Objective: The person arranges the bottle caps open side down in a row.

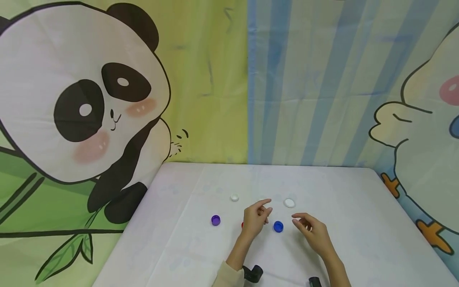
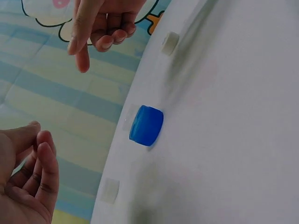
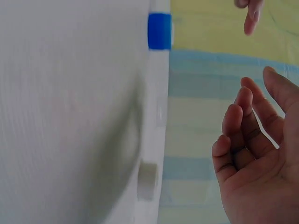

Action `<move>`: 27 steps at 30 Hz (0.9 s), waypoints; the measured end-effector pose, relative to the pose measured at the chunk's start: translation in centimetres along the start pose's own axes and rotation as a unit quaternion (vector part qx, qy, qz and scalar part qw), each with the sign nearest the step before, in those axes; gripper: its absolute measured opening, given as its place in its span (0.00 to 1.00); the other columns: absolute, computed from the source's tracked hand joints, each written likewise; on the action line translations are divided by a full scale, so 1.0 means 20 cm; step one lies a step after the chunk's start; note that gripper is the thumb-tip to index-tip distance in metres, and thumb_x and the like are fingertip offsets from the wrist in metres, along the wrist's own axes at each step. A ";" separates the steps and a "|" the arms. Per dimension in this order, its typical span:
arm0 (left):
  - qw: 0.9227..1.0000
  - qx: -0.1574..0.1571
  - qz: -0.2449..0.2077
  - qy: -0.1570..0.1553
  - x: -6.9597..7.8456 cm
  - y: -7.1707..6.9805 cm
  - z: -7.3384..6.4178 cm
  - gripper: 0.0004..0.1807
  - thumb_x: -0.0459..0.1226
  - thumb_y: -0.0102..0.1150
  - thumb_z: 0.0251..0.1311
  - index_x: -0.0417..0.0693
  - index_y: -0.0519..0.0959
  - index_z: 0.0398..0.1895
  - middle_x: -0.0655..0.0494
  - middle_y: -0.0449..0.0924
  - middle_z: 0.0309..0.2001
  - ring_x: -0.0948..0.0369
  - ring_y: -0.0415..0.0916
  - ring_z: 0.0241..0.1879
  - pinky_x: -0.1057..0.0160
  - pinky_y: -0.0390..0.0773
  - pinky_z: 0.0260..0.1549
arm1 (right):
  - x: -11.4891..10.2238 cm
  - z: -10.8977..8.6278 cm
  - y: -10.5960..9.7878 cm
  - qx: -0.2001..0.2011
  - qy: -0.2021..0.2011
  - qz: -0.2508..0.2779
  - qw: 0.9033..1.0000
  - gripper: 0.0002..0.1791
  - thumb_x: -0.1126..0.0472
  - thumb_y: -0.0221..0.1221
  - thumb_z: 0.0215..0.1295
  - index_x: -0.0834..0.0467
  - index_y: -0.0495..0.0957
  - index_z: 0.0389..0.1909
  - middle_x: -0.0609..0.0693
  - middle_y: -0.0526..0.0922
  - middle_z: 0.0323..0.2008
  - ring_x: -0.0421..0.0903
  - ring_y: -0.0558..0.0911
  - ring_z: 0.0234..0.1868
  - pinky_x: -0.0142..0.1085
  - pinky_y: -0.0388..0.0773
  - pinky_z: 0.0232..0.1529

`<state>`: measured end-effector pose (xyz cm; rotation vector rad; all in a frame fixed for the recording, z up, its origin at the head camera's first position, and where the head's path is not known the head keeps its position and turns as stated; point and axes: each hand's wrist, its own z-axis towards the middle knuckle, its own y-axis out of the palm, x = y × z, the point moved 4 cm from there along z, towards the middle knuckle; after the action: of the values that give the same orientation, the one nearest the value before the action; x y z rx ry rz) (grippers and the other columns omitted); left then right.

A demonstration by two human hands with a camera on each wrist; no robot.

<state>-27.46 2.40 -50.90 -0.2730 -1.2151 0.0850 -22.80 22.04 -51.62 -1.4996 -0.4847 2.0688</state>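
Note:
My left hand (image 1: 254,218) hovers above the white table, its fingers loosely bent with nothing visible between them. In the left wrist view its thumb and fingertips come close together. Over to the right, my right hand (image 1: 316,236) is also raised, thumb and fingers apart and holding nothing. A round blue bottle cap (image 1: 278,227) lies on the table between the two hands, touched by neither. Beyond the hands sits a white cap (image 1: 289,203). A red thing (image 1: 242,225) is mostly hidden behind my left hand.
A purple cap (image 1: 215,220) lies left of my left hand, and a smaller white cap (image 1: 234,197) sits farther back. A printed curtain (image 1: 211,87) hangs behind the table (image 1: 186,247). Black wrist-worn devices (image 1: 254,274) show near the front.

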 end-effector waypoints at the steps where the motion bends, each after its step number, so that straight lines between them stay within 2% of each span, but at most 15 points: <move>1: 1.000 -0.012 0.006 -0.005 -0.01 0.01 -0.01 0.14 0.35 0.59 0.55 0.46 0.78 0.46 0.53 0.76 0.21 0.67 0.71 0.12 0.71 0.72 0.11 | -0.01 0.00 0.02 -0.004 -0.002 0.006 1.000 0.13 0.50 0.58 0.57 0.52 0.80 0.40 0.44 0.76 0.22 0.38 0.68 0.22 0.29 0.66 0.22; 4: 0.998 -0.050 0.026 -0.023 -0.05 0.03 -0.05 0.15 0.32 0.60 0.53 0.43 0.78 0.46 0.51 0.76 0.20 0.69 0.70 0.11 0.72 0.70 0.11 | 0.00 0.01 0.08 -0.018 -0.012 0.017 1.000 0.14 0.52 0.61 0.55 0.53 0.80 0.42 0.41 0.75 0.22 0.37 0.70 0.23 0.29 0.68 0.23; 7: 0.997 -0.065 0.035 -0.040 -0.10 0.07 -0.08 0.16 0.30 0.61 0.51 0.41 0.78 0.46 0.54 0.74 0.18 0.70 0.69 0.09 0.72 0.70 0.10 | 0.03 0.01 0.13 -0.025 -0.014 0.027 0.999 0.16 0.56 0.63 0.53 0.53 0.79 0.44 0.41 0.76 0.22 0.35 0.72 0.23 0.28 0.71 0.24; 12: 0.996 -0.059 0.032 -0.065 -0.19 0.12 -0.12 0.16 0.29 0.60 0.51 0.42 0.78 0.46 0.59 0.72 0.15 0.69 0.68 0.08 0.72 0.70 0.09 | 0.10 0.01 0.21 -0.047 0.021 0.023 0.998 0.18 0.60 0.64 0.51 0.53 0.79 0.45 0.42 0.76 0.23 0.34 0.74 0.23 0.27 0.73 0.26; 16: 0.995 -0.052 0.042 -0.071 -0.22 0.15 -0.13 0.17 0.29 0.60 0.51 0.43 0.78 0.47 0.60 0.71 0.14 0.70 0.66 0.07 0.72 0.70 0.09 | 0.13 0.00 0.24 -0.059 0.038 0.015 0.997 0.20 0.60 0.66 0.49 0.54 0.78 0.46 0.41 0.75 0.23 0.34 0.73 0.24 0.27 0.72 0.26; 21: 0.995 -0.048 0.055 -0.066 -0.23 0.15 -0.14 0.16 0.31 0.61 0.51 0.42 0.79 0.45 0.58 0.71 0.14 0.70 0.65 0.07 0.73 0.68 0.08 | 0.13 0.00 0.25 -0.056 0.019 0.012 0.998 0.20 0.63 0.66 0.47 0.56 0.78 0.45 0.41 0.74 0.23 0.35 0.71 0.22 0.27 0.70 0.23; 27: 0.993 -0.057 0.053 -0.084 -0.23 0.15 -0.14 0.13 0.33 0.61 0.52 0.43 0.80 0.43 0.59 0.71 0.14 0.70 0.65 0.08 0.73 0.68 0.09 | 0.12 -0.01 0.25 -0.053 -0.004 0.000 0.999 0.18 0.64 0.67 0.47 0.56 0.80 0.42 0.41 0.72 0.22 0.34 0.68 0.21 0.27 0.68 0.21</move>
<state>-26.31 3.79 -56.81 -0.4368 -1.3745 0.1335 -24.33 19.52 -56.35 -1.5520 -0.6049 2.0792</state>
